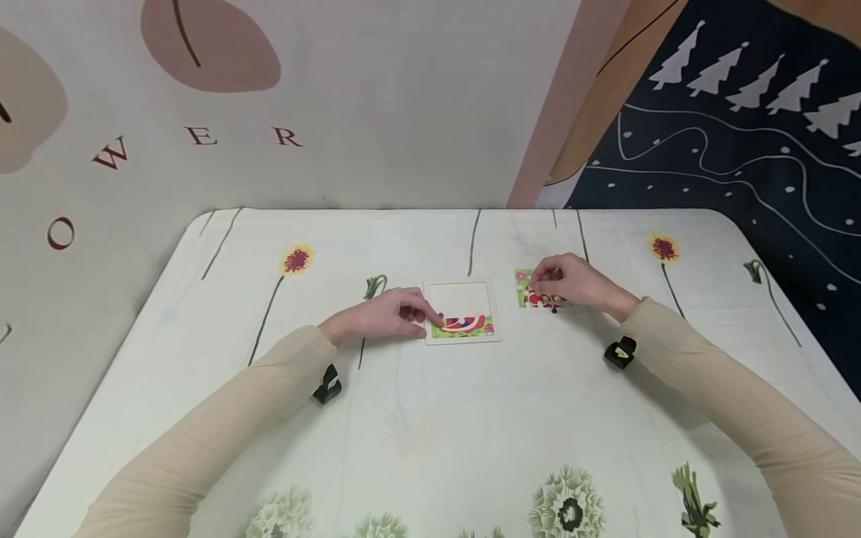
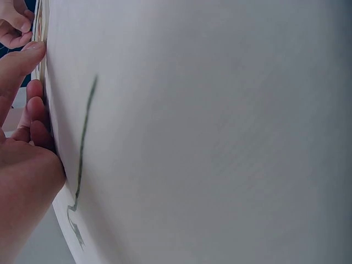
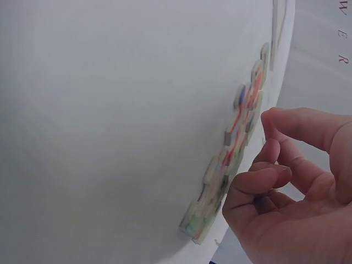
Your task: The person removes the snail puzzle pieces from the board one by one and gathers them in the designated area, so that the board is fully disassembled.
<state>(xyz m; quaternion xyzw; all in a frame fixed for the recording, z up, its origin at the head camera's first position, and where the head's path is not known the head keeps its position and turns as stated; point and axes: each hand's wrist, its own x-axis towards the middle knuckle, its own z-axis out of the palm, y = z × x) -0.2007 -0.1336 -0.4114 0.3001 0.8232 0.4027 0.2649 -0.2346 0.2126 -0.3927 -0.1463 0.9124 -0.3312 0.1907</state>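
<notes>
A square puzzle board (image 1: 460, 295) lies flat, its upper part pale and bare. Along its lower edge is a strip of colourful jigsaw pieces (image 1: 467, 327). My left hand (image 1: 386, 314) reaches in from the left, its index finger touching the strip's left end while the other fingers bend. To the right of the board, my right hand (image 1: 572, 284) covers part of a group of green and red jigsaw pieces (image 1: 522, 290). In the right wrist view its fingers bend towards the thumb beside the pieces (image 3: 234, 140). Whether a piece is between the fingertips is hidden.
A white cloth (image 1: 430, 418) printed with flowers and stems covers the table. Black wrist devices (image 1: 328, 385) sit at both sleeves. Behind the table hangs a pale printed cloth (image 1: 403, 112), with a dark tree-patterned one (image 1: 733, 142) at the right.
</notes>
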